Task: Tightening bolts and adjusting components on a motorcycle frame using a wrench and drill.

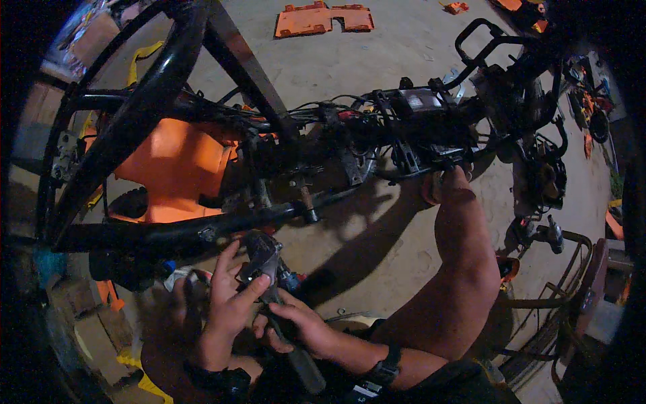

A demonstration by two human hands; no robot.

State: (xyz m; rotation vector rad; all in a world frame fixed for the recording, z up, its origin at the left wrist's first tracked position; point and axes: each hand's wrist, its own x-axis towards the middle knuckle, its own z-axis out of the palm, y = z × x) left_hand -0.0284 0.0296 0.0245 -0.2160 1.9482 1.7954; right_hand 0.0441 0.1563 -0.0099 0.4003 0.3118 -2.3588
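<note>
In front of my body, both hands are on one dark-handled tool [267,258] with a rounded grey head; its exact kind is hard to make out. My left hand [229,303] grips the head, the thumb pressed on its near side and the index finger stretched up beside it. My right hand [303,323] is closed round the neck below, and the dark handle [306,374] sticks out under it toward my lap. Just beyond my hands lies the black tubular vehicle frame [155,232], with an orange panel [171,168] inside its left end.
Cables and brackets [330,114] run along the frame. My bare right leg [464,269] reaches up against its near side. An orange panel [323,20] lies on the far floor. A metal rack [552,303] stands at right; wooden blocks [101,316] are at lower left.
</note>
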